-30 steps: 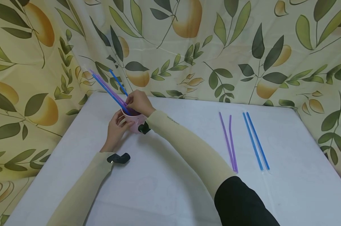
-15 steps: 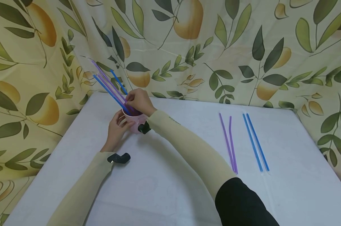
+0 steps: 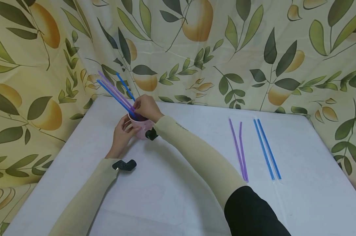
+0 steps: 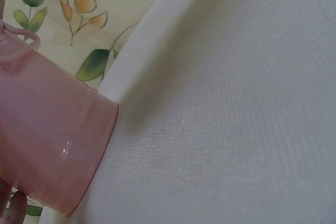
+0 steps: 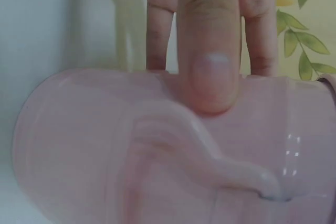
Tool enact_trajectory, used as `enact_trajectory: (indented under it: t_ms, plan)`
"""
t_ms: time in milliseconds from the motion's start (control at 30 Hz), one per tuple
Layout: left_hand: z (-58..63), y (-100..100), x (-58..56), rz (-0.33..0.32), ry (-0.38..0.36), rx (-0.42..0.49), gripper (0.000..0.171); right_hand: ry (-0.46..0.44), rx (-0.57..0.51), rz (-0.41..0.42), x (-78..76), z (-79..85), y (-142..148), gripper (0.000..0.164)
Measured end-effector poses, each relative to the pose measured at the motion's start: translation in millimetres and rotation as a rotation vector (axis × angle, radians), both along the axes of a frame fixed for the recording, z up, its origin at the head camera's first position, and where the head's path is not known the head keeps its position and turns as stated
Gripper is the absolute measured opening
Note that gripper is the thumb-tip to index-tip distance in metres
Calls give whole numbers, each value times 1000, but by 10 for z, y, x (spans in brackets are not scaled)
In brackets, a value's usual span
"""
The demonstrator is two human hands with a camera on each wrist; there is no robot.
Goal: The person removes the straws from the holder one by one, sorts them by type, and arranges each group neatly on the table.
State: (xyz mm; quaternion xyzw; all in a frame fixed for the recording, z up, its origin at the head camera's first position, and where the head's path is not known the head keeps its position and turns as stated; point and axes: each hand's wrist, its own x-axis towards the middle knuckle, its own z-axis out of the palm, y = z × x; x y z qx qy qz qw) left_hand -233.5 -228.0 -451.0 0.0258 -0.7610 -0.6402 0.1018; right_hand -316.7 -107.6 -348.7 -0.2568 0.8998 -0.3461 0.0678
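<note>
A pink cup (image 3: 141, 125) with a handle stands near the table's back left, several blue and purple straws leaning leftward out of it. My left hand (image 3: 121, 135) holds the cup's side, its thumb (image 5: 210, 51) lying along the pink wall in the right wrist view. Over the rim, my right hand (image 3: 148, 107) pinches a purple straw (image 3: 114, 86) low down; the fingertips partly hide the grip. Beside that lies a blue straw (image 3: 111, 93), and another blue straw (image 3: 124, 85) rises behind the right fingers. The left wrist view shows the cup's base against the white cloth.
To the right on the white table (image 3: 178, 196) lie two purple straws (image 3: 239, 150) and two blue straws (image 3: 267, 149), roughly parallel. A fruit-and-leaf patterned curtain (image 3: 195, 65) hangs behind the table and along its left side.
A purple straw in the cup rose, then sank lower, with the right hand shifting slightly. The left hand stays on the cup, and the straws on the table have not moved.
</note>
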Motion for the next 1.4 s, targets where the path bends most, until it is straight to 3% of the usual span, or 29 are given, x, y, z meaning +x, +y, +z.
enact_trajectory:
  t_ms: [433,600,1067,1233,1400]
  plan:
    - [-7,6,-13,9,-38,-34,73,11,89,-71,-13,5,-72,18]
    - [-9,6,-10,6,-29,-30,73,28,121,-63,0,31,-52,18]
    - [-2,-11,-25,-2,22,34,67,212,42,-2,-10,373,-205,18]
    - [25,-5,-12,-6,-7,67,65,214,81,-24,-10,339,-292,20]
    - [162,39,67,-21,-28,79,66,223,91,-34,-28,234,-309,20]
